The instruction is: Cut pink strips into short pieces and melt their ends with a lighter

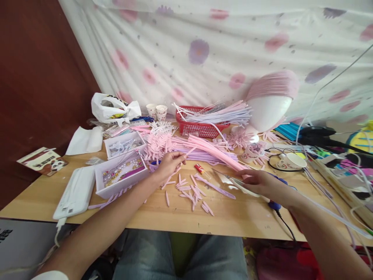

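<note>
My left hand (171, 165) is closed in a pinch on a short piece of pink pipe cleaner (191, 150), above the table. To the right, my right hand (260, 183) curls over a pair of scissors (229, 179), blades pointing left; the grip is partly hidden. A bundle of long pink pipe cleaners (215, 151) runs up to its fingertips, over purple pipe cleaners (201, 156). Short pointed pink-lilac pieces (192, 194) lie scattered between my hands. Near them is a red-labelled lighter (199, 168). A pile of short pink pieces (159, 144) sits behind my left hand.
White boxes (122, 181) of beads and a white power bank (75, 190) stand left. A red basket (189, 128) of pipe cleaners and a foam head (271, 111) are behind. A blue-handled tool (275, 205) with a cord and a paper cup (291, 161) lie right.
</note>
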Demonstrator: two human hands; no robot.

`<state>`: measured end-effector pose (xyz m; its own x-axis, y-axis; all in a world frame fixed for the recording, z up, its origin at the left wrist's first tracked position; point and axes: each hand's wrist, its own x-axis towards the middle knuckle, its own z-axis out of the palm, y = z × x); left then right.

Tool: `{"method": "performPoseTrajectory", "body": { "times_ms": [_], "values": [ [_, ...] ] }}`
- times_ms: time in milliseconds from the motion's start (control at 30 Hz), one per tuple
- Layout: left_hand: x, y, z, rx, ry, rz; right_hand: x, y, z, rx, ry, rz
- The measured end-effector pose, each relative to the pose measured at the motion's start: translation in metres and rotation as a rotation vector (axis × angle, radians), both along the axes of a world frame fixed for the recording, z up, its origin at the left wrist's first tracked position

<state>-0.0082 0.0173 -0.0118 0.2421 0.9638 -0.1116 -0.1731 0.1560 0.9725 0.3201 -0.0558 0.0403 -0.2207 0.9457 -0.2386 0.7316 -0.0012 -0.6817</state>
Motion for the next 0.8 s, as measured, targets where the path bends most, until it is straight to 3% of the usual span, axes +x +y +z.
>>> {"method": "performPoseTrajectory", "body": {
  "times_ms": [100, 200, 333, 433, 800],
  "values": [
    [0.001, -0.002, 0.002, -0.002, -0.039, 0.017, -0.018, -0.010, 0.008, 0.038, 0.258, -0.074],
    [0.001, -0.004, 0.003, 0.006, -0.051, 0.008, -0.055, -0.015, 0.008, 0.101, 0.382, -0.072],
    [0.002, -0.006, 0.004, 0.030, -0.022, -0.028, -0.112, -0.008, -0.001, 0.158, 0.297, -0.035],
    [0.003, -0.008, 0.006, 0.043, 0.024, -0.057, -0.139, 0.003, -0.009, 0.188, 0.180, -0.027],
    [-0.001, -0.004, 0.004, 0.058, 0.133, -0.162, -0.151, 0.013, -0.026, 0.300, 0.081, -0.092]
  ]
}}
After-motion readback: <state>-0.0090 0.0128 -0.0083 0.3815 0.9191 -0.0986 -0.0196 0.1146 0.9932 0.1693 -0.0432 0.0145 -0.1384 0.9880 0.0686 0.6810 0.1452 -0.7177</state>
